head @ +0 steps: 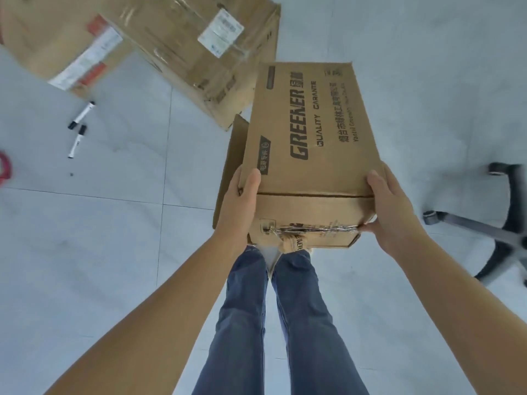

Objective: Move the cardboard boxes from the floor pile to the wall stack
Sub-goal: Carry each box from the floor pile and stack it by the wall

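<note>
I hold a brown cardboard box printed GREENER [310,132] in front of me, above my legs. My left hand [238,206] grips its near left corner, thumb on the top face. My right hand [392,206] grips the near right corner, thumb on top and fingers on the taped end. Another brown box [231,169] shows partly beneath the held one, on its left side. Two larger taped boxes lie on the floor beyond: one with a white label [199,52] and one with a red and white label [71,44] at the upper left.
Two black and white markers [79,126] lie on the grey tiled floor [114,223] at the left. A red object [4,166] peeks in at the left edge. An office chair base with castors [490,223] stands at the right.
</note>
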Motion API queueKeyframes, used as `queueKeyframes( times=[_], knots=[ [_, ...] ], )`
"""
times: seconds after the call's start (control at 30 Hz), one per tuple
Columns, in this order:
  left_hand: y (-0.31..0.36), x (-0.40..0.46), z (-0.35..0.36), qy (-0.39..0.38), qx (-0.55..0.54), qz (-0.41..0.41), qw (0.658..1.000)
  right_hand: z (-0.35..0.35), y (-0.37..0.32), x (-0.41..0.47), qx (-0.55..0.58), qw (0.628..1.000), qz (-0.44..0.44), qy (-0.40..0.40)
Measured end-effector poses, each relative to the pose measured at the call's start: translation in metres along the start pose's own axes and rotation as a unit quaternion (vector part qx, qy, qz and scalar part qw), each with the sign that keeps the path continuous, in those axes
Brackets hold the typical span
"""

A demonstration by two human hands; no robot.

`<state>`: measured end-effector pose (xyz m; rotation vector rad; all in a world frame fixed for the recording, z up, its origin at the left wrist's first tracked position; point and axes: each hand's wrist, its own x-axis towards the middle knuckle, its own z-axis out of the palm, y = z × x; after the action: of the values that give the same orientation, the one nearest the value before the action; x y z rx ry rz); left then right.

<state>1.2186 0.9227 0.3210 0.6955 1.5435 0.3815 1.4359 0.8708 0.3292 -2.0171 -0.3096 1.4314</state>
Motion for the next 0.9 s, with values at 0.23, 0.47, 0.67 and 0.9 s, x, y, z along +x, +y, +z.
queueKeyframes(
  times=[0.23, 0.47, 0.67, 0.9],
  knots=[
    [0.103, -0.132, -0.051, 0.03, -0.004, 0.129, 0.991, -0.007, -0.108, -0.127, 0.009, 0.992, -0.117, -0.037],
    [0.147, -0.247, -0.109, 0.168, -0.089, 0.2, 0.961, 0.022, -0.174, -0.229, 0.013, 0.966, -0.215, -0.14],
    [0.108, -0.357, -0.138, 0.302, -0.209, 0.201, 0.908, 0.054, -0.195, -0.298, -0.055, 0.926, -0.252, -0.276],
    [0.025, -0.457, -0.143, 0.458, -0.31, 0.196, 0.81, 0.097, -0.159, -0.374, -0.184, 0.845, -0.282, -0.416]
  ],
)
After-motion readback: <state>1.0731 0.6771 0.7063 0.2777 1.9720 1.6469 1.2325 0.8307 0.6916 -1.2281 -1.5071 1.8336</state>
